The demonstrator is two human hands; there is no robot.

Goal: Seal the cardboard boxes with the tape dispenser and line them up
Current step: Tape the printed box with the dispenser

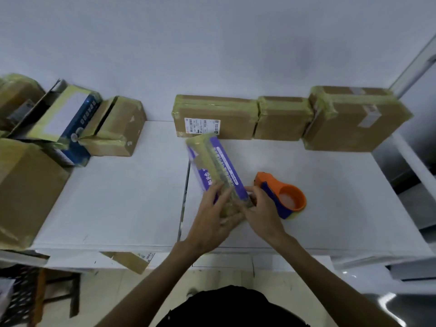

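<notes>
A long purple box (pixel 212 164) with yellowish tape along its top lies slanted in the middle of the white table (pixel 118 204). My left hand (pixel 213 220) and my right hand (pixel 262 211) both grip its near end, fingers pressing on the tape. The orange and blue tape dispenser (pixel 283 194) rests on the table just right of my right hand, untouched. Three taped brown boxes stand in a row against the wall: one with a white label (pixel 214 116), a smaller one (pixel 280 119) and a larger one (pixel 354 119).
At the left a pile of boxes: a blue-and-white box (pixel 68 123), a brown box (pixel 118 128) and a big brown box (pixel 26 190) at the table's edge. A cardboard piece (pixel 132 260) hangs under the front edge. A seam (pixel 185 197) splits the tabletop.
</notes>
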